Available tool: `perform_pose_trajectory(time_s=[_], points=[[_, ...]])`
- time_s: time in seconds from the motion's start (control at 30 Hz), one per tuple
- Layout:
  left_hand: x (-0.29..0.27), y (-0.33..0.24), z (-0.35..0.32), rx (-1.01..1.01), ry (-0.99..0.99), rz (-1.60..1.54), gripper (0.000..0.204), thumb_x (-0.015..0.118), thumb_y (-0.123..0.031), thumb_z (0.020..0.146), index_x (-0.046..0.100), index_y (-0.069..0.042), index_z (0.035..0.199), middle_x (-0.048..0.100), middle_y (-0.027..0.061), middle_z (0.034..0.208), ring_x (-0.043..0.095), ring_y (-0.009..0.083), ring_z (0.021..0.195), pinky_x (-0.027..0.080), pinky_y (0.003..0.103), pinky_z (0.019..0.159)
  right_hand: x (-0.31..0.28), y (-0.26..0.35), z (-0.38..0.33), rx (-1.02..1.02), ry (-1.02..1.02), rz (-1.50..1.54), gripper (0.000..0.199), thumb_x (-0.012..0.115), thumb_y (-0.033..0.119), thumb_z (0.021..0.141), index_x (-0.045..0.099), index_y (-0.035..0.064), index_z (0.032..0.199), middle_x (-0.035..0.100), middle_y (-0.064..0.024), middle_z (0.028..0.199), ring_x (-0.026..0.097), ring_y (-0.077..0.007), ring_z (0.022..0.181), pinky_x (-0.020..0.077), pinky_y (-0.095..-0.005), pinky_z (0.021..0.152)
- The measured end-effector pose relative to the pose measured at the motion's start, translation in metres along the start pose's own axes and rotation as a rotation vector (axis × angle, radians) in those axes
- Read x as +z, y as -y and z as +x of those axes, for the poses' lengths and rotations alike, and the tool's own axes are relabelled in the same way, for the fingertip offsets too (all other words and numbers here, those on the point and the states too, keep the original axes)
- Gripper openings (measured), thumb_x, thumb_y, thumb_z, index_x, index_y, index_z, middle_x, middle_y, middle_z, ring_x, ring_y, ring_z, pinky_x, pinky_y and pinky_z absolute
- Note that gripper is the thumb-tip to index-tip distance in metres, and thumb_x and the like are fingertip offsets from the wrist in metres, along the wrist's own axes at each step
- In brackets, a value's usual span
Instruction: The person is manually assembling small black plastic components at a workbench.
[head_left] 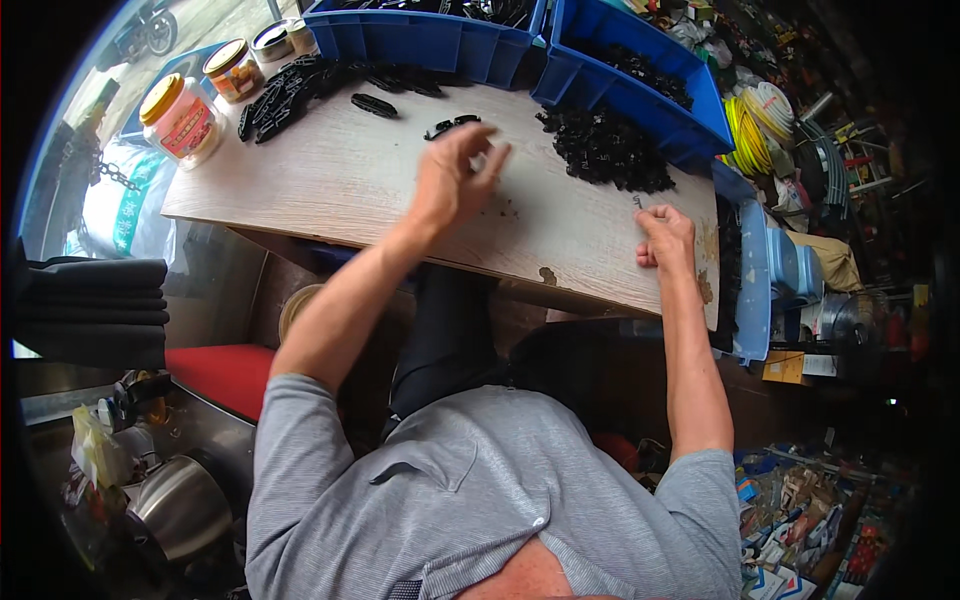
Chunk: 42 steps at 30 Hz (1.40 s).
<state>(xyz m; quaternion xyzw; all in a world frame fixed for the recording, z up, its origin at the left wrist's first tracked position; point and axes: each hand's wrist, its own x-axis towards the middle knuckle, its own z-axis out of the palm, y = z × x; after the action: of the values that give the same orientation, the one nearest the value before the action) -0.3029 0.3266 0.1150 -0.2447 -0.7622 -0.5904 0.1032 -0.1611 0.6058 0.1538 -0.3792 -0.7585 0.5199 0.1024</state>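
head view: we find slim black part (439, 129) on pale table (330, 190), just beyond left hand (452, 182), long axis running left to right, right end slightly farther from us. left hand nearer; its blurred fingers look apart, contact with part unclear. our right hand (670, 238), well apart, has thumb and forefinger pinched on small dark piece (637, 201), jutting away from body. heap of small black parts (605, 150) beyond right hand, slightly left.
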Motion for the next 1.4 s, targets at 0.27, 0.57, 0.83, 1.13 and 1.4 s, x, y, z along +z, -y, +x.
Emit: perform_pose_trajectory(time_s=[0.27,0.57,0.83,1.13,1.4], points=[[0.049,-0.053,-0.034,-0.445,0.366,-0.436,0.031,0.067,-0.025,0.090,0.070,0.004,0.101,0.070,0.0127,0.078,0.066,0.0178,0.064,0.054,0.030,0.061,0.046,0.015,-0.053,-0.128,0.474,0.174,0.020,0.073,0.013,0.086,0.060,0.0023,0.097,0.062,-0.0055,0.064,0.056,-0.0124,0.043,0.0469,-0.0256,0.037],[0.034,-0.052,-0.047,-0.702,0.345,-0.993,0.013,0.066,-0.010,0.089,0.064,0.003,0.093,0.066,0.0085,0.080,0.064,0.0139,0.067,0.054,0.026,0.062,0.059,0.005,-0.070,-0.229,0.475,0.406,0.024,0.073,0.007,0.086,0.059,0.0015,0.106,0.059,-0.0029,0.063,0.054,-0.0115,0.047,0.0455,-0.0263,0.045],[0.032,-0.054,-0.050,-0.662,0.361,-0.903,0.013,0.067,-0.010,0.089,0.065,0.002,0.093,0.068,0.0084,0.083,0.066,0.0151,0.069,0.055,0.027,0.062,0.065,-0.002,-0.067,-0.256,0.464,0.535,0.021,0.076,0.011,0.086,0.064,0.0031,0.101,0.060,-0.0012,0.062,0.058,-0.0099,0.049,0.0460,-0.0233,0.046],[-0.026,0.006,0.020,-0.073,-0.122,0.733,0.032,0.069,-0.024,0.086,0.068,-0.011,0.115,0.066,0.0111,0.116,0.057,0.0339,0.112,0.047,0.043,0.094,0.065,-0.004,-0.065,-0.227,0.440,0.578,0.016,0.072,0.017,0.090,0.063,0.0070,0.099,0.052,-0.0021,0.052,0.061,-0.0165,0.051,0.0570,-0.0352,0.047],[-0.013,0.002,-0.004,-0.029,0.072,0.107,0.022,0.070,-0.015,0.086,0.069,-0.006,0.106,0.071,0.0078,0.085,0.063,0.0191,0.067,0.050,0.028,0.063,0.064,-0.001,-0.063,-0.195,0.426,0.715,0.014,0.070,0.018,0.091,0.063,0.0083,0.099,0.051,-0.0029,0.051,0.063,-0.0195,0.053,0.0608,-0.0418,0.054]])
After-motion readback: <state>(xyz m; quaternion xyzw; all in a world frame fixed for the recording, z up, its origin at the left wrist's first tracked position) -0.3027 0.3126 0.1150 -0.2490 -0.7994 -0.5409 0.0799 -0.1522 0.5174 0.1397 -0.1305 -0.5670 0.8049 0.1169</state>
